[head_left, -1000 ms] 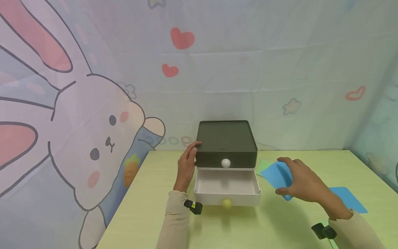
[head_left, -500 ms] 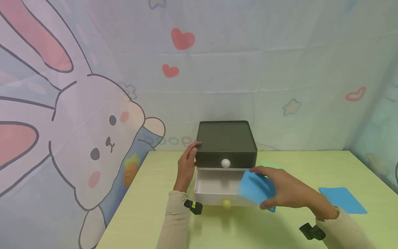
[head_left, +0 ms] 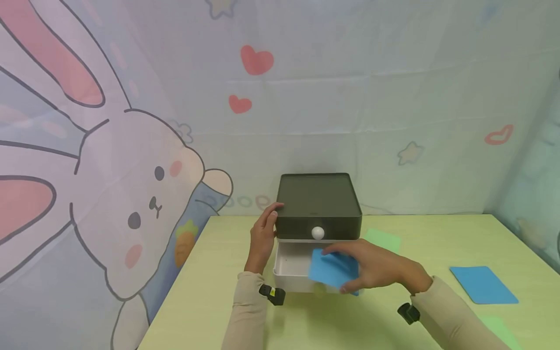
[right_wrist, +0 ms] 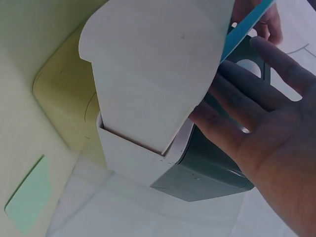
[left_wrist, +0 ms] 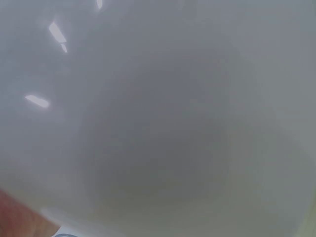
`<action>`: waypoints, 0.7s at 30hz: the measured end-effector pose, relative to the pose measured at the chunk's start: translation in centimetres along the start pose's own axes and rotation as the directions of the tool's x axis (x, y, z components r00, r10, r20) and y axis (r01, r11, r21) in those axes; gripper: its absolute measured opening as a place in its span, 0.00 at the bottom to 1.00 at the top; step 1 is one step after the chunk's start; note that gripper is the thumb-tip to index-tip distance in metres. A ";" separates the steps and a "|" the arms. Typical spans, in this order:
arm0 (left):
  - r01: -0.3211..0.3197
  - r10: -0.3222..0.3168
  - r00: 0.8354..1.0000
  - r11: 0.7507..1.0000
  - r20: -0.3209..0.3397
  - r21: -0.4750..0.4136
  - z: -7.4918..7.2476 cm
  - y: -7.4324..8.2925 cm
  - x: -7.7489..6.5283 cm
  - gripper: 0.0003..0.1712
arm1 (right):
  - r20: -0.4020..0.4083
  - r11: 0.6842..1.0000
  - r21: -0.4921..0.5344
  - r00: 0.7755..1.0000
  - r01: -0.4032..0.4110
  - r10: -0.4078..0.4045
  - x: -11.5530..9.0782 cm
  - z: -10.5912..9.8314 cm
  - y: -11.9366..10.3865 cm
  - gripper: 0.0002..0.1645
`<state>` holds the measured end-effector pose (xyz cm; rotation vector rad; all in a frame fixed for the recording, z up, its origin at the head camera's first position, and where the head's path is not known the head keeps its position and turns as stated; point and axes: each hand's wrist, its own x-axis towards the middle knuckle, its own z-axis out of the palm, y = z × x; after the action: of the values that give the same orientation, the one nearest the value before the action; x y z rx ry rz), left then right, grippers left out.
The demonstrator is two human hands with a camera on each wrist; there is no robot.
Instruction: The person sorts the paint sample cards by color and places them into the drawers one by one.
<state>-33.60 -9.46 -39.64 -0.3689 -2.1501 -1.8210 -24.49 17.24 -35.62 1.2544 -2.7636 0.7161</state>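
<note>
A small desktop drawer box with a dark top drawer (head_left: 297, 227) and a white lower drawer (head_left: 288, 282) stands on the table. The lower drawer is pulled out; a blue card hides its right part in the head view. My left hand (head_left: 262, 238) rests against the box's left side, fingertips at its top edge. My right hand (head_left: 374, 267) holds the blue card (head_left: 334, 268) by its edges, thumb low and fingers above, over the front of the lower drawer. In the right wrist view the blue card (right_wrist: 246, 28) shows edge-on beside the white drawer (right_wrist: 158, 64).
To the right lie another blue card (head_left: 484, 285) and a green card (head_left: 500, 331) at the near edge. A second green card (head_left: 383, 239) lies right of the box. A printed cloth (head_left: 323, 97) hangs behind the table (head_left: 210, 291).
My right hand has carried the blue card leftward from beside the box to over the lower drawer. The left hand has stayed on the box.
</note>
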 end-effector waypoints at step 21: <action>-0.001 0.001 1.000 1.000 0.006 -0.012 -0.1 0.1 0.0 0.20 | 0.016 0.998 -0.051 0.999 -0.032 0.033 1.6 0.5 1.2 0.24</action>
<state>-33.50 -9.57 -39.53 -0.3785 -2.1438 -1.8353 -26.38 16.61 -36.25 1.2150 -2.8031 0.6365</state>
